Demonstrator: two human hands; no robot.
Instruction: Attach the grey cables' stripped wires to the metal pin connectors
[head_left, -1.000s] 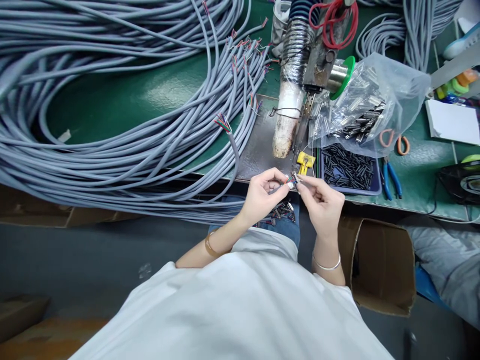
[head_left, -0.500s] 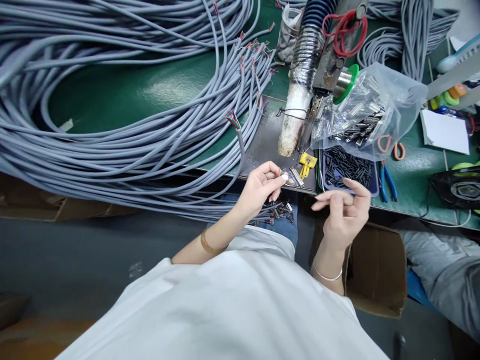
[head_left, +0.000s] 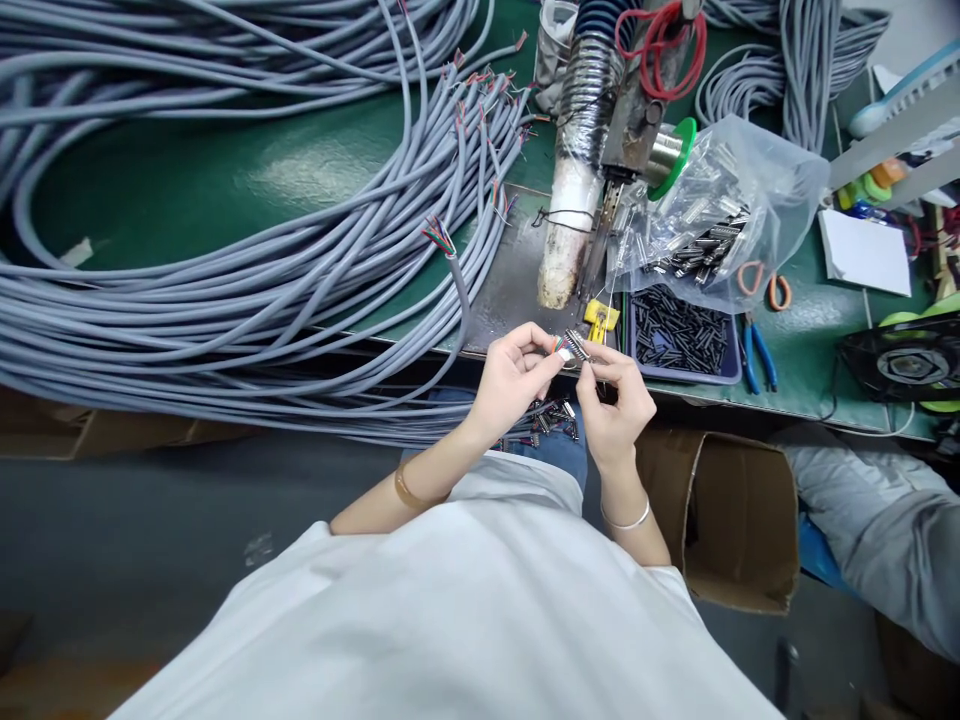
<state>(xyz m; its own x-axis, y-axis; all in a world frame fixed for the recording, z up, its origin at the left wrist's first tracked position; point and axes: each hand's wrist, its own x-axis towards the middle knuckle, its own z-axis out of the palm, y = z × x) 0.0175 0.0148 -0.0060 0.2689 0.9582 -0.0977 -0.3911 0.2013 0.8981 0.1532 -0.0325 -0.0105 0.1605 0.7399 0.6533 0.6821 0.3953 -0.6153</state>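
My left hand (head_left: 516, 378) pinches the stripped end of a grey cable (head_left: 459, 300), whose coloured wires stick out at the fingertips. A small metal connector (head_left: 576, 346) sits at those wire ends. My right hand (head_left: 611, 400) is closed in a pinch just right of the connector, touching it. Both hands meet at the front edge of the green bench (head_left: 225, 190). Several small dark connectors (head_left: 553, 418) lie on my lap below the hands.
Big coils of grey cable (head_left: 187, 290) fill the left of the bench. A wrapped soldering fixture (head_left: 577, 190) stands behind the hands, with a plastic bag of parts (head_left: 720, 220), a blue tray of black sleeves (head_left: 679, 335), blue pliers (head_left: 757, 350) and a cardboard box (head_left: 742, 520) nearby.
My right hand had swung out to the right, by the blue tray, with fingers apart; now it is back at the connector, pinching beside my left hand. The left hand stayed put.
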